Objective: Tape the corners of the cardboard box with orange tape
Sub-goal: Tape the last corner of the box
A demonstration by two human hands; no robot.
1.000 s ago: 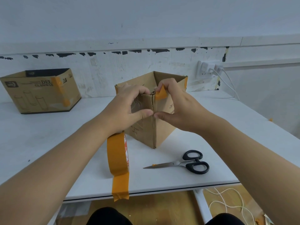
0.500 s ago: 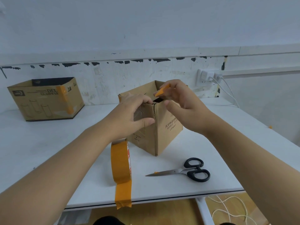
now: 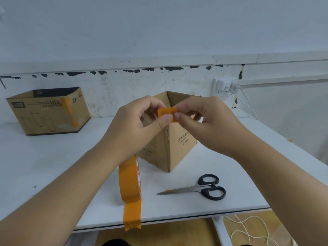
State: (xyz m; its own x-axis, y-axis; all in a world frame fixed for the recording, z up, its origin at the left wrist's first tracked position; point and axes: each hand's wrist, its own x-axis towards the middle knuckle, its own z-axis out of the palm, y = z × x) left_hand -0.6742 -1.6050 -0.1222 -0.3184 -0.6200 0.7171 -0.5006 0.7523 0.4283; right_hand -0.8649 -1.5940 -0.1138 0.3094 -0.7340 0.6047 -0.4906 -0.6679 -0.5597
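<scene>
Since the earlier frames the left hand (image 3: 140,126) has come off the box wall and joined the right hand (image 3: 204,121); both now pinch one short orange tape piece (image 3: 166,111) between thumb and fingers, just above the near top corner of the cardboard box (image 3: 179,148). The piece is curled, its long axis roughly left-right. The box stands upright and open-topped on the white table (image 3: 53,166), one vertical edge facing the camera.
</scene>
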